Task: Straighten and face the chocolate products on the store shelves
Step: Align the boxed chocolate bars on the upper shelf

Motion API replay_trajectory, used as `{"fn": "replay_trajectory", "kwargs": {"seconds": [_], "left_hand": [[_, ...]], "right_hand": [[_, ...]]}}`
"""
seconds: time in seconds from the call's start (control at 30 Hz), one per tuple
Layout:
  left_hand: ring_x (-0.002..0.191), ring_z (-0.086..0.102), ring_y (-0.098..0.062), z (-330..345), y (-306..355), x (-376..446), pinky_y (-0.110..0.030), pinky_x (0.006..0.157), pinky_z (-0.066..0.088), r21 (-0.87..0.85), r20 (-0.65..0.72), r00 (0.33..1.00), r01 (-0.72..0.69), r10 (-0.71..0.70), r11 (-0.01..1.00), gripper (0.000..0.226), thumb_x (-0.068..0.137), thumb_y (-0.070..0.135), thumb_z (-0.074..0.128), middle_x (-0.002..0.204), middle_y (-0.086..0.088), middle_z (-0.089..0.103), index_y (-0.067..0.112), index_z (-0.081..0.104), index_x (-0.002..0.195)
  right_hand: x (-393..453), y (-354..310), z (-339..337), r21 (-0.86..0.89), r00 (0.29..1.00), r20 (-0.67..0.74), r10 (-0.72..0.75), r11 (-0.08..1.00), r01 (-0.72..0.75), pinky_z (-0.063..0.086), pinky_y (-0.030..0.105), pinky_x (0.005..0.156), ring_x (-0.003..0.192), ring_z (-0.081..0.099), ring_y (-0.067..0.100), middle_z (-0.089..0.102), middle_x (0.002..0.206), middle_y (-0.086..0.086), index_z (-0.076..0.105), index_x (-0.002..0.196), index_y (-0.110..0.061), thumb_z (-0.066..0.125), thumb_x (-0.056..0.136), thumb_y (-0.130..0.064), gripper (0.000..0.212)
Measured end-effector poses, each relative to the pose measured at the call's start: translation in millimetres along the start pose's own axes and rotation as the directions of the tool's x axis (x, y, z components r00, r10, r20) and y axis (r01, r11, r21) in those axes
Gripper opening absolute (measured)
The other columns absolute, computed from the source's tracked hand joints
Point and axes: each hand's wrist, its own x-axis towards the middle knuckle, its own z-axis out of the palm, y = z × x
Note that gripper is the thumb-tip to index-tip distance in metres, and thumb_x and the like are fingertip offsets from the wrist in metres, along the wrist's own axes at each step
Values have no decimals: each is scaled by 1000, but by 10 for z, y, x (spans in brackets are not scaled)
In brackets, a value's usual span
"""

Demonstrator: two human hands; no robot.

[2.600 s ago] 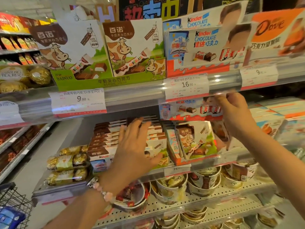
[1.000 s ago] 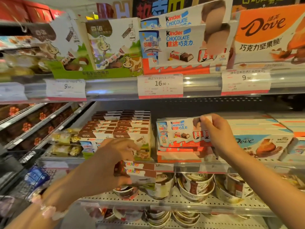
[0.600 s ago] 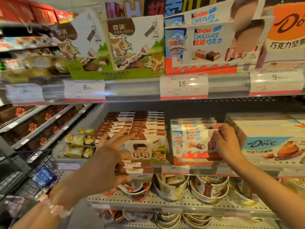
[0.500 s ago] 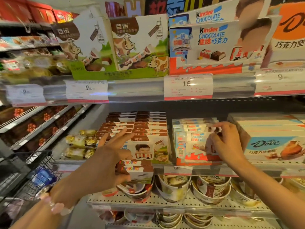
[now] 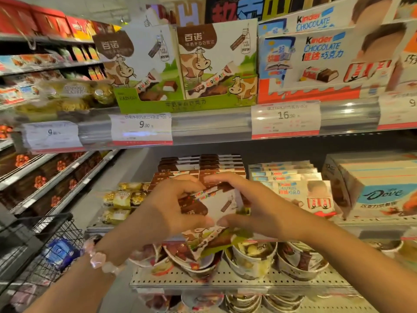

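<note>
Both hands hold a cow-print chocolate box [image 5: 222, 207] in front of the middle shelf. My left hand [image 5: 173, 208] grips its left side, fingers over the top and thumb beneath. My right hand [image 5: 255, 211] pinches its right side the same way. Behind it stand rows of the same brown-topped cow chocolate boxes [image 5: 203, 164]. To the right stands a row of Kinder chocolate boxes [image 5: 302, 193], the front one facing outward. On the upper shelf are cow chocolate display boxes [image 5: 216, 64] and a Kinder display box [image 5: 320, 64].
Dove boxes [image 5: 379, 188] fill the middle shelf's right end, gold foil chocolates [image 5: 123, 198] its left. Paper cups of sweets [image 5: 252, 258] line the perforated lower shelf [image 5: 225, 281]. A wire shopping cart [image 5: 36, 251] stands at lower left. Price tags [image 5: 285, 119] hang on the upper rail.
My right hand has let go of the Kinder box, now standing in its row, and moved left onto the cow chocolate box. My left hand has raised that box to the middle shelf.
</note>
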Motion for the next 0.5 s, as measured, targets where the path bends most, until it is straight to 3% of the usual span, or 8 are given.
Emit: {"fn": "replay_trajectory", "kwargs": {"seconds": [0.07,0.13,0.17,0.23,0.33,0.4,0.5], "left_hand": [[91,56,14,7,2,27,-4,79,42,-90,16,999,50,-49,995,38,46,41,88,92,27,62,44,63,75],[93,62,-1,-39,-26,34,-22,81,51,-259,25,992,124,-122,958,60,34,47,90,97,16,65,44,61,86],[96,61,-4,-66,-62,32,-25,83,49,-240,-1,991,126,-130,962,67,31,52,89,98,14,64,45,57,89],[102,50,-5,-91,-141,20,-27,88,41,25,-67,994,90,-88,996,63,36,67,78,102,20,53,43,52,87],[116,35,-10,3,-256,-2,-33,99,24,446,-3,1000,0,2,895,46,58,66,70,111,18,43,37,57,91],[125,22,-10,111,-333,-10,-33,101,14,597,45,999,-2,-31,802,53,66,64,67,122,14,37,33,58,108],[131,12,-14,204,-404,-4,-36,104,12,683,25,998,28,-61,730,63,72,64,61,136,6,30,30,49,124]], "right_hand": [[-8,-8,-33,97,999,-22,45,994,-42,49,14,83,105,56,-4,55,111,-30,47,122,-40,72,80,-12,56],[-59,-16,-137,180,994,-67,83,981,-70,55,22,69,96,62,7,59,104,-20,51,116,-34,72,78,-8,50],[-100,-12,-216,205,989,-111,102,976,-77,56,23,67,95,63,10,60,103,-16,52,113,-32,73,76,-6,50],[-207,11,-395,233,969,-198,146,968,-98,57,24,66,95,64,11,63,101,-10,53,110,-31,74,74,-3,50],[-374,43,-610,182,945,-265,191,972,-146,56,22,62,93,65,6,64,99,-16,53,107,-36,73,73,-5,50],[-457,69,-693,157,931,-306,200,975,-158,54,18,58,91,65,2,63,97,-20,53,104,-39,73,73,-6,50],[-535,113,-746,118,902,-381,200,979,-168,54,18,57,88,64,-1,63,96,-24,52,100,-44,74,72,-10,50]]}}
